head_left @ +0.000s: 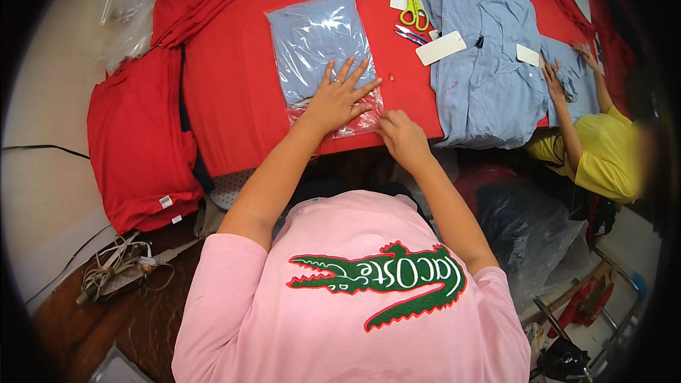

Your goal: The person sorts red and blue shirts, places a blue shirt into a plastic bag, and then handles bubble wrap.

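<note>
A folded light-blue garment (312, 35) lies inside a clear plastic bag (340, 128) on the red-covered table (227, 106). My left hand (339, 99) rests flat on the bag's lower part, fingers spread, a ring on one of them. At the bag's lower right corner my right hand (403, 136) has its fingers closed together, seemingly pinching the bag's edge; the fingertips are partly hidden. Right of the bag, light-blue shirts (486, 64) lie in a pile, with a white tag (440, 48) on them.
Scissors with yellow-green handles (413, 14) lie behind the shirts' left edge. Red garments (142, 135) hang over the table's left side. At the right, a co-worker in a yellow top (603, 152) has both hands on a blue garment. Tangled cables (117, 269) lie below left.
</note>
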`<move>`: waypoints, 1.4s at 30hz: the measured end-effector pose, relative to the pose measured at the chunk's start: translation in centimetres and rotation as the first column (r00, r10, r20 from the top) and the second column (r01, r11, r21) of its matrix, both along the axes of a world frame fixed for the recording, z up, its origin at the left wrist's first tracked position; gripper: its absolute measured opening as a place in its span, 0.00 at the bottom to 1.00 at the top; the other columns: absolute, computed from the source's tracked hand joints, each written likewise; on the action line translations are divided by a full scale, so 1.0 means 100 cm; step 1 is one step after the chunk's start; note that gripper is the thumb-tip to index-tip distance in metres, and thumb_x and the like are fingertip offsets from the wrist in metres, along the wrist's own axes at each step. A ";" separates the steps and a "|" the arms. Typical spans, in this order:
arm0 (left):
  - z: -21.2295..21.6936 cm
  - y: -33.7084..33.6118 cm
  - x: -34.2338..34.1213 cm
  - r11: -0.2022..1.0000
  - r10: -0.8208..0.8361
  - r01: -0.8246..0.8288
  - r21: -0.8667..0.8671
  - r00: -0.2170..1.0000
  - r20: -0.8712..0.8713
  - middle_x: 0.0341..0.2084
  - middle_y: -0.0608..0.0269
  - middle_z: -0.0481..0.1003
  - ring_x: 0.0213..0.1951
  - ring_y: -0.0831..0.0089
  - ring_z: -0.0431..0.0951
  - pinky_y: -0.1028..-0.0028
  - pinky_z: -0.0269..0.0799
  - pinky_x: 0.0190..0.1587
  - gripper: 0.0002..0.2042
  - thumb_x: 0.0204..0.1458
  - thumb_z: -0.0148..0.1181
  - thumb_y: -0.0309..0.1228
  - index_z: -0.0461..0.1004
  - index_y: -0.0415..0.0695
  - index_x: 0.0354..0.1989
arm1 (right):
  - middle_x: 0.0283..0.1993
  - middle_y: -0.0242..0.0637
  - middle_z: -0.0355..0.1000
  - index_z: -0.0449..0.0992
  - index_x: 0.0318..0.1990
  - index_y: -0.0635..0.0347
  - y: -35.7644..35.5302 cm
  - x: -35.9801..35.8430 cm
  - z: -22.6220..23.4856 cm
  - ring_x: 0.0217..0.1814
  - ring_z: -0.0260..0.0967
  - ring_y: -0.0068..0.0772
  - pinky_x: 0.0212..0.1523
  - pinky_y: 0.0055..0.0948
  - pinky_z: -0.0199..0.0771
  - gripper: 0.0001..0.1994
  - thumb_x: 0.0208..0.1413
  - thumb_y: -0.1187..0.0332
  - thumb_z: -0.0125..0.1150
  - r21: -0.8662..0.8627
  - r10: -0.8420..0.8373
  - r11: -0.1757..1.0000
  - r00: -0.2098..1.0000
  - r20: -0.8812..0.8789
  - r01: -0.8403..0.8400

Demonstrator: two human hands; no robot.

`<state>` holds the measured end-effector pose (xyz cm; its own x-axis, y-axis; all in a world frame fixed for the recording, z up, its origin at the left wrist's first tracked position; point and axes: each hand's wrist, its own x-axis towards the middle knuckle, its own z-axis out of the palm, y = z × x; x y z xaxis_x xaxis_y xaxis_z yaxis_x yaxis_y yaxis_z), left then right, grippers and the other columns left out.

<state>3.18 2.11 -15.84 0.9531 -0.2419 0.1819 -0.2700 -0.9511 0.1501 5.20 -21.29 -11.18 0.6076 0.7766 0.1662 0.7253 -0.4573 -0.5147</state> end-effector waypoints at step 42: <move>-0.008 0.006 0.003 0.999 0.021 -0.021 -0.046 1.000 0.004 0.81 0.58 0.48 0.81 0.53 0.44 0.38 0.30 0.77 0.32 0.66 0.48 0.59 0.57 0.72 0.78 | 0.40 0.38 0.72 0.79 0.45 0.63 0.025 -0.038 -0.022 0.45 0.71 0.40 0.52 0.41 0.72 0.13 0.51 0.72 0.62 0.010 0.256 0.963 0.926 0.277 -0.269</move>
<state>3.45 2.73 -16.65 0.9571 -0.2129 0.1967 -0.2507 -0.9487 0.1927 1.43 -18.82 -13.40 0.3101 0.8894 0.3358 0.9306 -0.2117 -0.2987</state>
